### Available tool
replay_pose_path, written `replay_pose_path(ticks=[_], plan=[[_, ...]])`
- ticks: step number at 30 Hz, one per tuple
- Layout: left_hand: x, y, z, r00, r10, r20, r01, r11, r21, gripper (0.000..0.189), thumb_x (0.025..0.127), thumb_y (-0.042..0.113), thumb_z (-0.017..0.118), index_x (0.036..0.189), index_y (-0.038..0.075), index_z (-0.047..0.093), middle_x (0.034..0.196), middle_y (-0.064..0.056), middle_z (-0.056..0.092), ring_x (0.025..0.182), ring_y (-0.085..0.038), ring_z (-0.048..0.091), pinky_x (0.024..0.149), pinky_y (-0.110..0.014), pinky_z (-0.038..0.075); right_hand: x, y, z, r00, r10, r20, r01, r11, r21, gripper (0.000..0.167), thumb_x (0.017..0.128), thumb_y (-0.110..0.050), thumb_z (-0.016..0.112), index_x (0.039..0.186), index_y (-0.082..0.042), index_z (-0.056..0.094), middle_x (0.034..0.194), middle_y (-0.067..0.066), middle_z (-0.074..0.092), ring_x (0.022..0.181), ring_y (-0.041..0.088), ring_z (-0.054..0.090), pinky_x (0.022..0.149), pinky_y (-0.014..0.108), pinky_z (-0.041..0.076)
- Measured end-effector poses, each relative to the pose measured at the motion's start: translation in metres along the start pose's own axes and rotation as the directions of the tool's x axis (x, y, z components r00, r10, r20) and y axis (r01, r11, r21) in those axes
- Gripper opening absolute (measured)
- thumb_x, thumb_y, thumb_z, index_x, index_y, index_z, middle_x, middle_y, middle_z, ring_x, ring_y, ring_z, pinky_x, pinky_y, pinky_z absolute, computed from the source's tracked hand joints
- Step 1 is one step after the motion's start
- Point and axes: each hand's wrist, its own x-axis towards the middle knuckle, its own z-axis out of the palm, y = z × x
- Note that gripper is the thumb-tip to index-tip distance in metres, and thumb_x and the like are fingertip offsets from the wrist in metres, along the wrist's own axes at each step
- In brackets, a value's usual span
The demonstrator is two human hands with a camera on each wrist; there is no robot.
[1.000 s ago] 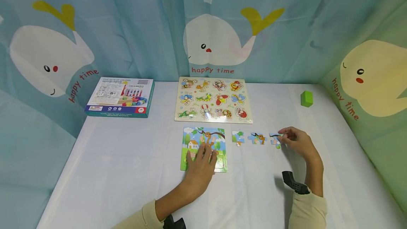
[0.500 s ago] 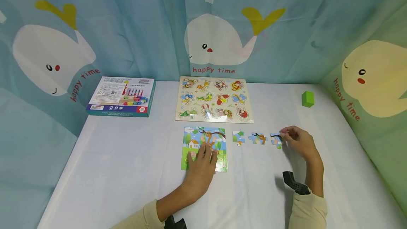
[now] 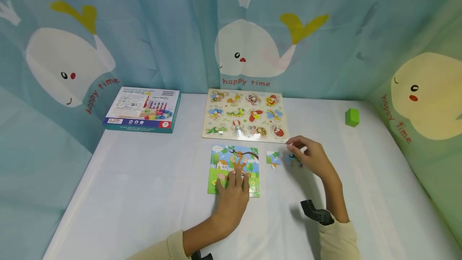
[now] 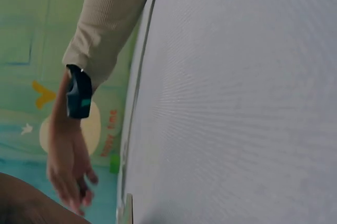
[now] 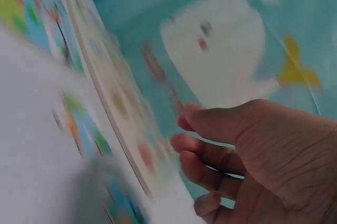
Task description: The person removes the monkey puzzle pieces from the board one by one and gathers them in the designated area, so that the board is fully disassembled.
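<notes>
My left hand [image 3: 234, 198] rests with its fingers spread on the lower part of a small square jigsaw puzzle [image 3: 217, 156], which shows a hanging monkey, a house and trees. My right hand [image 3: 312, 157] is raised over the table to the right of it, thumb and fingers loosely bent. Nothing shows between its thumb [image 5: 218, 124] and fingers in the right wrist view. A loose puzzle piece [image 3: 273, 158] lies beside the puzzle, and a second piece [image 3: 296, 161] is partly covered by the right hand. The third piece of the row is out of sight.
Behind the puzzle lies a larger wooden board with insect pictures [image 3: 245, 115]. A boxed bead set [image 3: 142, 109] sits at the back left, a green block [image 3: 352, 117] at the back right. Whale-printed curtains [image 3: 173, 31] enclose the white table [image 3: 144, 196].
My right hand has left the third puzzle piece, moving left and up over the second one. The left hand stays on the puzzle. The head view has shifted slightly.
</notes>
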Motion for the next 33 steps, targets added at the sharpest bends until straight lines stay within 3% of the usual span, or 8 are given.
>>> replay_pose_path(ticks=[2,4,8,12,16,21,33], plan=[[0.0,0.001,0.0,1.0,-0.007,-0.001,0.007,1.0,0.002,0.061,0.077,0.029,0.084,0.132,0.015,0.063,0.136,-0.012,0.059,0.119,-0.029,0.058,0.08,-0.053,0.055,0.009,-0.015,0.012,0.993,-0.072,0.093,0.067,0.996,0.059,0.016,0.096,-0.013,0.063,0.106,-0.002,0.068,0.09,0.008,0.07,0.074,0.011,0.056,0.06,0.024,0.046],[0.0,0.002,-0.001,1.0,-0.015,0.0,0.015,1.0,0.004,0.058,0.079,0.029,0.083,0.132,0.016,0.063,0.136,-0.012,0.06,0.118,-0.028,0.058,0.08,-0.053,0.055,0.019,-0.031,0.025,0.97,-0.145,0.196,0.123,0.985,0.124,0.016,0.096,-0.011,0.062,0.107,-0.002,0.068,0.092,0.008,0.071,0.075,0.013,0.059,0.06,0.025,0.049],[0.001,0.002,-0.003,1.0,-0.023,0.016,0.023,1.0,-0.017,0.056,0.082,0.028,0.08,0.133,0.016,0.062,0.137,-0.012,0.059,0.119,-0.03,0.058,0.081,-0.054,0.055,0.039,-0.059,0.049,0.885,-0.285,0.367,0.22,0.953,0.209,0.018,0.098,-0.012,0.059,0.108,-0.001,0.069,0.097,0.011,0.072,0.08,0.018,0.065,0.067,0.027,0.051],[0.001,0.003,-0.003,0.999,-0.024,0.038,0.026,0.998,-0.056,0.057,0.083,0.027,0.079,0.134,0.013,0.061,0.138,-0.013,0.056,0.121,-0.032,0.056,0.082,-0.056,0.054,0.054,-0.08,0.066,0.814,-0.367,0.451,0.295,0.929,0.223,0.02,0.1,-0.012,0.055,0.107,-0.001,0.07,0.102,0.011,0.072,0.081,0.017,0.065,0.071,0.026,0.051],[0.002,0.002,-0.003,0.999,-0.025,0.048,0.029,0.997,-0.077,0.059,0.082,0.026,0.08,0.136,0.012,0.059,0.139,-0.015,0.054,0.122,-0.033,0.054,0.082,-0.057,0.054,0.065,-0.087,0.081,0.776,-0.401,0.487,0.338,0.916,0.215,0.021,0.1,-0.011,0.053,0.105,-0.001,0.071,0.096,0.01,0.07,0.081,0.017,0.064,0.075,0.026,0.052],[0.001,0.002,-0.003,0.999,-0.031,0.035,0.033,0.997,-0.074,0.058,0.082,0.026,0.079,0.135,0.012,0.06,0.139,-0.013,0.055,0.122,-0.032,0.053,0.082,-0.056,0.054,0.07,-0.089,0.095,0.754,-0.426,0.5,0.374,0.904,0.205,0.021,0.1,-0.01,0.054,0.102,-0.002,0.073,0.089,0.007,0.068,0.079,0.009,0.058,0.075,0.025,0.05],[0.001,0.001,-0.003,1.0,-0.027,-0.003,0.027,0.998,-0.056,0.057,0.082,0.03,0.08,0.133,0.012,0.061,0.137,-0.013,0.057,0.121,-0.03,0.055,0.08,-0.054,0.055,0.068,-0.094,0.101,0.763,-0.401,0.507,0.38,0.913,0.152,0.017,0.097,-0.013,0.06,0.093,-0.005,0.075,0.089,0.003,0.067,0.078,0.008,0.055,0.071,0.023,0.048]])
